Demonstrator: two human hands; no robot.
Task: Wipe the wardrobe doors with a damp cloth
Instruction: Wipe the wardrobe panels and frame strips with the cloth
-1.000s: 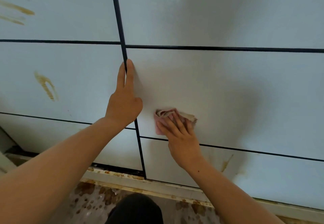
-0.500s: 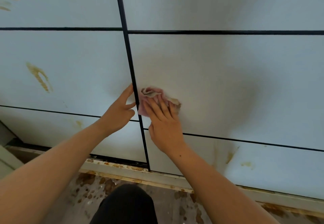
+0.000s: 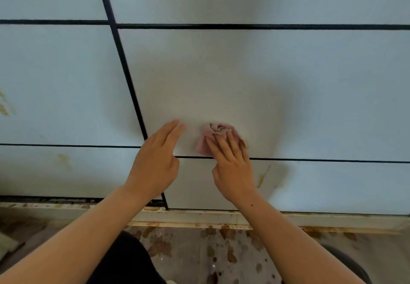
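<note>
Right hand (image 3: pixel 233 172) presses the cloth (image 3: pixel 209 138), fingers straight, on the wardrobe door (image 3: pixel 244 84); left hand (image 3: pixel 155 163) flat, empty. Cloth likely soft, limp: press centrally.

— Down near: grey floor (image 3: pixel 210 250), lots of brown spots.
— And just past it?
— Long pale strip (image 3: pixel 321 219), left to right, rusty brown marks along it.
— Near, in the middle?
— Black trouser knee (image 3: pixel 124 261). Dark round thing (image 3: pixel 355 266) on the right, blurry. Something pale (image 3: pixel 6 246) at the left edge too.
</note>
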